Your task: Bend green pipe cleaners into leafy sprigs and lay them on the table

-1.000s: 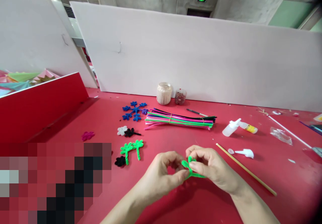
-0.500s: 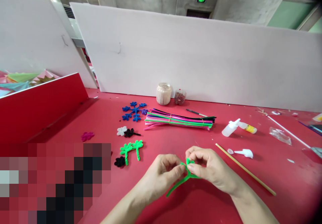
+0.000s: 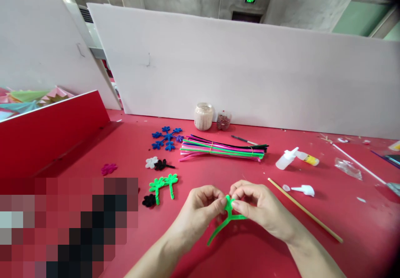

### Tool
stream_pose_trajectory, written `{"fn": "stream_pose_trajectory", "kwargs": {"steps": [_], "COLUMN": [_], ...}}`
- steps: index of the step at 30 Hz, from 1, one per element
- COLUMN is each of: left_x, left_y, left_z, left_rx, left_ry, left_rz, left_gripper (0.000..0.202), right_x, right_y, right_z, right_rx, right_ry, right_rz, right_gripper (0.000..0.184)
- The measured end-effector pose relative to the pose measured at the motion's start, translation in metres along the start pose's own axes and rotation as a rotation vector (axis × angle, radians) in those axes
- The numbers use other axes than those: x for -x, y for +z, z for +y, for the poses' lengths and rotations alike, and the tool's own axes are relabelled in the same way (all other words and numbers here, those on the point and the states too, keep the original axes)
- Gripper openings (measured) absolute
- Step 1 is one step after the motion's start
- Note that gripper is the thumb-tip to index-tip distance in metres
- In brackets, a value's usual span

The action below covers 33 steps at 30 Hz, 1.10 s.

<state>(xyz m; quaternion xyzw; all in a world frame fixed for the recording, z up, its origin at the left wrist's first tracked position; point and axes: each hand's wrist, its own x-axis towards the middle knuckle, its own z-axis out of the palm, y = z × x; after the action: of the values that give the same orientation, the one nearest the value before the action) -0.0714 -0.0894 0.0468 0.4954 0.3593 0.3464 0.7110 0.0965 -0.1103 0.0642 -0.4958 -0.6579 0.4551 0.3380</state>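
Both my hands meet over the red table near its front edge, pinching one bright green pipe cleaner. My left hand grips its upper bent part from the left with thumb and fingers closed. From the right, my right hand pinches the same bent top. Two green tails hang below my fingers, one slanting down to the left. A little to the left lie two finished green pipe-cleaner flowers and a black one.
A bundle of coloured pipe cleaners lies mid-table, with blue flowers, a white and black flower and a magenta one to its left. Two jars stand at the back; a glue bottle, a cap and a wooden stick lie right.
The green pipe cleaner has been worked: its folded loop became a narrower bend, and a long tail now sticks out down-left. Both hands stayed in place, fingers shifting slightly.
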Motion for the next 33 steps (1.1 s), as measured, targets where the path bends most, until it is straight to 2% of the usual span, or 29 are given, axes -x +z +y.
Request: {"fn": "stream_pose_trajectory", "kwargs": {"steps": [9, 14, 18, 21, 27, 33], "left_x": [0.0003, 0.0009, 0.0020, 0.0025, 0.0015, 0.0025], "left_y": [0.0027, 0.0048, 0.0035, 0.0011, -0.0017, 0.0005], "left_z": [-0.0030, -0.0028, -0.0013, -0.0021, -0.0082, -0.0095], "left_rx": [-0.065, -0.010, -0.024, -0.098, -0.177, -0.105], "left_ry": [0.002, -0.001, -0.037, -0.015, 0.033, 0.042], "left_rz": [0.021, 0.067, -0.011, -0.066, -0.091, -0.076], "left_gripper": [0.026, 0.022, 0.024, 0.025, 0.026, 0.024], "right_x": [0.0001, -0.0017, -0.0024, -0.0023, -0.0017, -0.0013], "right_y": [0.0036, 0.0055, 0.0071, 0.0055, -0.0003, 0.0070], "right_z": [0.0030, 0.0065, 0.0079, 0.0062, 0.0022, 0.0012], "right_rx": [-0.007, -0.141, -0.212, -0.199, -0.117, -0.049], "right_ry": [-0.007, -0.011, -0.002, 0.005, -0.016, 0.013], "right_rz": [0.021, 0.021, 0.038, 0.036, 0.107, 0.070], "right_gripper": [0.007, 0.012, 0.015, 0.016, 0.021, 0.016]}}
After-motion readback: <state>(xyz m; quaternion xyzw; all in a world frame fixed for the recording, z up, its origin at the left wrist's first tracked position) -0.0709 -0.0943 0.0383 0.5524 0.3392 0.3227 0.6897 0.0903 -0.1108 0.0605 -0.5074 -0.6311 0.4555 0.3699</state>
